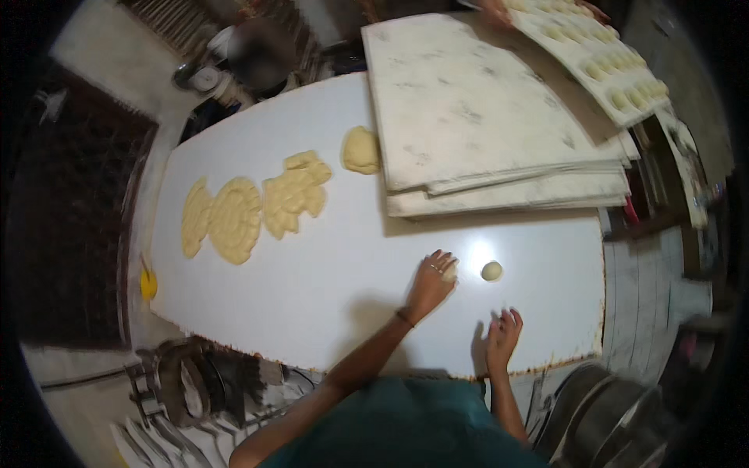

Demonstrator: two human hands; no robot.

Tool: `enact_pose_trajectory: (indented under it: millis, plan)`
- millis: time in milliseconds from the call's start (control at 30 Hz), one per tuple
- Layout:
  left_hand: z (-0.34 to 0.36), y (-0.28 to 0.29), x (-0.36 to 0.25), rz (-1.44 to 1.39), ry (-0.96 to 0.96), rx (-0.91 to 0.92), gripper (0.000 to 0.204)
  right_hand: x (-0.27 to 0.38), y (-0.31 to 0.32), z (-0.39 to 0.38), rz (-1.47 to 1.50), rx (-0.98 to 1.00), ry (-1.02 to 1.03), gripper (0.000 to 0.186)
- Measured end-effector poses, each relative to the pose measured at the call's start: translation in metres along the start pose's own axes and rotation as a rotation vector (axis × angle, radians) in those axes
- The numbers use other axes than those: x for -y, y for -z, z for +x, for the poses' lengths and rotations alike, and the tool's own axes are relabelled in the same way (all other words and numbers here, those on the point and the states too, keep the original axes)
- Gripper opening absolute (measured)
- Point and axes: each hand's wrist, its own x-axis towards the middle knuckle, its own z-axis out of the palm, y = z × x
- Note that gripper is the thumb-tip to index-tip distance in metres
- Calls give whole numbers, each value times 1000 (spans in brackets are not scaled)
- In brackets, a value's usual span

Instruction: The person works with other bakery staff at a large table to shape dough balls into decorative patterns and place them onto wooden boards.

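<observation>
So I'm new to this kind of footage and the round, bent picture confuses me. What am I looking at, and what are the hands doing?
This is one picture from a wide fisheye camera worn on a person's head, looking down; that is why straight edges curve. No machine here: two bare hands. The left hand presses on a small piece of dough; the right hand hovers open over the white table, holding nothing. Between and beyond them lies a small dough ball. Farther left lie flattened dough pieces and a dough lump. A stack of floured boards sits at the far end, and another person's hand holds a tray of dough balls.
</observation>
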Motion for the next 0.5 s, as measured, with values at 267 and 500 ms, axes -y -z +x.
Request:
enact_pose_trajectory:
  millis: [267, 500]
  plan:
    - [-94, 59, 40, -211, 347, -227, 64, 69, -86, 15, 144, 281, 91, 14]
    - [-170, 148, 160, -649, 703, -568, 58, 157, -333, 150, -46, 448, 534, 26]
